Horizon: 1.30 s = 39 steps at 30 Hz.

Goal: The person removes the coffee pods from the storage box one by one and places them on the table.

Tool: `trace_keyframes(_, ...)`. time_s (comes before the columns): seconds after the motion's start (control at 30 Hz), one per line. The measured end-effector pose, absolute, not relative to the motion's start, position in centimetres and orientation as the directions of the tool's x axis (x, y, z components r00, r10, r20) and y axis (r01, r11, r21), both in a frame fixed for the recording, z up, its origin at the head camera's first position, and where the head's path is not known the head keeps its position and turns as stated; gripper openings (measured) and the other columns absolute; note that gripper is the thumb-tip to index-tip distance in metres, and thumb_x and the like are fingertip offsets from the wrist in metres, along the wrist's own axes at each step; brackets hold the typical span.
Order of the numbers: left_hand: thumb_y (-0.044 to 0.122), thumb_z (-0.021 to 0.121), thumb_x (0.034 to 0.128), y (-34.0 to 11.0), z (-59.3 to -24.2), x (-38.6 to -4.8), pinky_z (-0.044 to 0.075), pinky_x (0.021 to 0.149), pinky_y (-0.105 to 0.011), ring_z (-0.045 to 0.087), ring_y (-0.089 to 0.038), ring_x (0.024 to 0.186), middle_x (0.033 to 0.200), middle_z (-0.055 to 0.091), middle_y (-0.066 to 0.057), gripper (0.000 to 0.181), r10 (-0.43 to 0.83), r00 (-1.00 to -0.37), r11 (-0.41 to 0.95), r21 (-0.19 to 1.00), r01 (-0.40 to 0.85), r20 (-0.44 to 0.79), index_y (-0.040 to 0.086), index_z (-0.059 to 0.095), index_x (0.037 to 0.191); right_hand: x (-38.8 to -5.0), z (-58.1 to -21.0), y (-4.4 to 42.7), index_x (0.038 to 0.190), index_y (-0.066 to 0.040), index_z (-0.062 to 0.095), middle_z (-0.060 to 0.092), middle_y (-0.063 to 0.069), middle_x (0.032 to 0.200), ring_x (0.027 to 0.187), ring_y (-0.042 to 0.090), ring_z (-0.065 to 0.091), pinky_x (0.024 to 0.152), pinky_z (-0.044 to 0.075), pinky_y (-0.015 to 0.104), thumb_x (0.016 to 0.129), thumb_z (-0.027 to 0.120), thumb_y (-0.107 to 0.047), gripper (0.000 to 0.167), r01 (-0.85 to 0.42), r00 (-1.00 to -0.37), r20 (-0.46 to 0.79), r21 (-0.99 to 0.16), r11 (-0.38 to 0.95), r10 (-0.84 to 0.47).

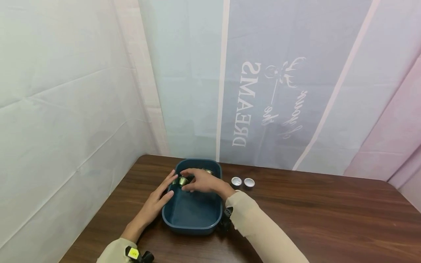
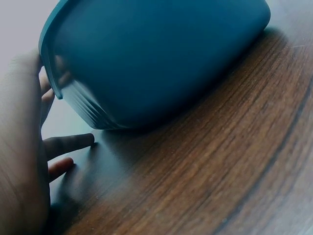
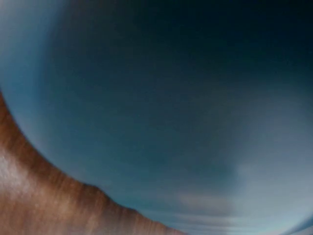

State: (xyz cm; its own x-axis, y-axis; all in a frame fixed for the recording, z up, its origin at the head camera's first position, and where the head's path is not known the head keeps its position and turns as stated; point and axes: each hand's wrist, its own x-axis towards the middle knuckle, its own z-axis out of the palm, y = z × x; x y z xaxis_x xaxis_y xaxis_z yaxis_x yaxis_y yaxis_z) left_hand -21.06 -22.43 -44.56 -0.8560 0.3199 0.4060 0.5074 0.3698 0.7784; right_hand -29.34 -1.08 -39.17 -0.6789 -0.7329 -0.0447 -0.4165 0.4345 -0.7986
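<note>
A dark blue plastic bin [image 1: 194, 219] stands on the wooden table. My right hand [image 1: 202, 181] reaches into its far half, thumb and fingers curved around a small gold coffee capsule [image 1: 183, 181]. Whether the fingertips touch this capsule is too small to tell. Another gold capsule [image 1: 208, 171] shows partly behind the right hand. My left hand [image 1: 154, 204] rests at the bin's left rim with fairly straight, spread fingers. In the left wrist view, its fingers [image 2: 68, 144] extend beside the ribbed end of the bin. The right wrist view shows only blurred bin wall [image 3: 146, 122] and table.
Two capsules with white lids, a left one [image 1: 236, 181] and a right one [image 1: 249, 182], sit on the table to the right of the bin. The wooden tabletop [image 1: 312, 208] extends far to the right. Hanging printed cloth [image 1: 190, 91] stands behind the table's back edge.
</note>
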Motion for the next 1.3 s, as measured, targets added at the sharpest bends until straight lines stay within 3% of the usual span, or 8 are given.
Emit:
trace_keyframes(0.17,0.008,0.042,0.1015,-22.4,-44.6,-21.0,0.018,0.103,-0.068,0.015,-0.028,0.143,0.159,0.015,0.001,0.051,0.315,-0.86,0.375,0.779,0.502,0.402,0.017,0.032,0.15,-29.3,-39.2,-1.0,0.142,-0.011,0.046,0.052,0.006,0.137,0.083,0.008,0.065,0.071,0.054,0.028,0.09,0.068,-0.025,0.058,-0.423,-0.666,-0.052,-0.795,0.434,-0.744)
trace_keyframes(0.43,0.002,0.042,0.1001,-21.7,-42.8,-19.9,0.017,0.102,-0.069,0.016,-0.037,0.141,0.157,0.015,-0.014,0.05,0.319,-0.863,0.352,0.797,0.491,0.391,0.007,0.032,0.149,-29.4,-39.2,-1.0,0.137,-0.014,0.052,0.051,0.002,0.136,0.1,0.008,0.061,0.075,0.051,0.023,0.089,0.069,-0.029,0.053,-0.469,-0.67,-0.045,-0.748,0.47,-0.741)
trace_keyframes(0.63,0.002,0.042,0.1,-21.3,-41.3,-19.1,0.018,0.102,-0.068,0.017,-0.04,0.14,0.156,0.017,-0.018,0.049,0.319,-0.868,0.364,0.796,0.484,0.381,0.008,0.033,0.148,-29.3,-39.2,-1.0,0.12,-0.015,0.065,0.053,0.0,0.129,0.094,0.008,0.061,0.074,0.05,0.023,0.089,0.069,-0.025,0.033,-0.498,-0.649,-0.039,-0.734,0.463,-0.76)
trace_keyframes(0.97,0.003,0.043,0.1001,-21.4,-41.5,-19.2,0.016,0.102,-0.069,0.017,-0.039,0.141,0.157,0.017,-0.016,0.05,0.316,-0.869,0.359,0.8,0.481,0.381,0.01,0.033,0.148,-29.5,-39.5,-1.3,0.098,-0.017,0.071,0.064,-0.01,0.097,0.087,0.006,0.063,0.074,0.051,0.023,0.084,0.075,-0.018,0.014,-0.535,-0.566,-0.032,-0.746,0.397,-0.824)
trace_keyframes(1.3,0.001,0.044,0.0992,-21.3,-41.3,-19.1,0.016,0.103,-0.067,0.017,-0.04,0.14,0.156,0.018,-0.018,0.05,0.315,-0.868,0.357,0.799,0.484,0.384,0.007,0.034,0.148,-29.6,-39.6,-1.4,0.092,-0.02,0.071,0.063,-0.014,0.092,0.086,0.006,0.06,0.075,0.049,0.02,0.076,0.083,-0.017,0.02,-0.624,-0.492,-0.035,-0.683,0.381,-0.87)
